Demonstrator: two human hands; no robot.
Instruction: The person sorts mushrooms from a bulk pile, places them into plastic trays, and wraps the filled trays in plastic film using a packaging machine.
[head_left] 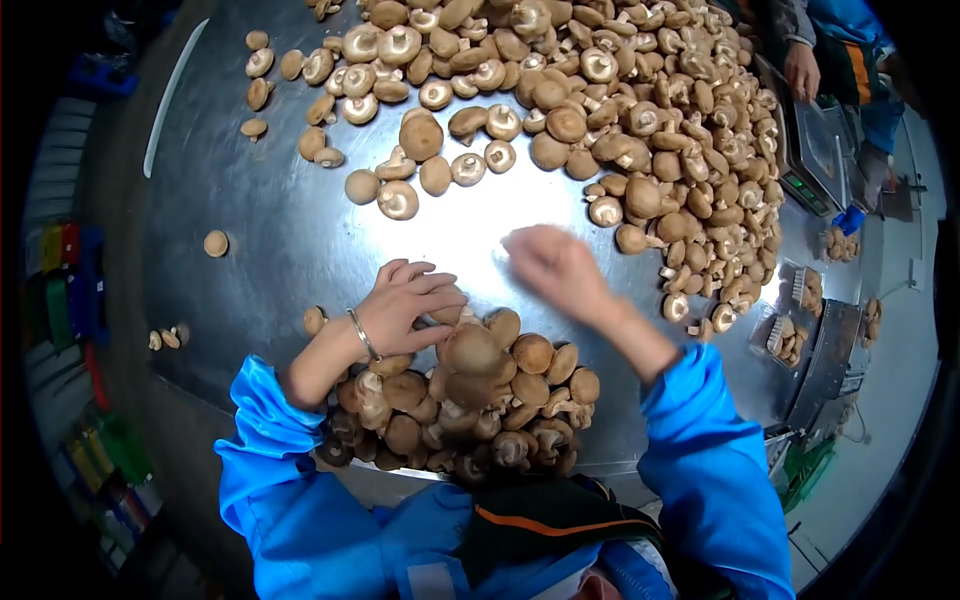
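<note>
My left hand, with a metal bangle at its wrist, rests at the far edge of the near mushroom pile. Its fingers curl over a brown-capped mushroom, which they partly hide. Motion smears my right hand, raised over the bare shiny metal to the right of the left hand. Whether its fingers hold anything does not show. Close to my body lies the near pile of shiitake mushrooms, with a large round cap on top, just right of my left hand.
A much larger mushroom heap covers the far right of the metal table. Loose mushrooms lie at left. At right are a scale, packed trays of mushrooms and another person's hand.
</note>
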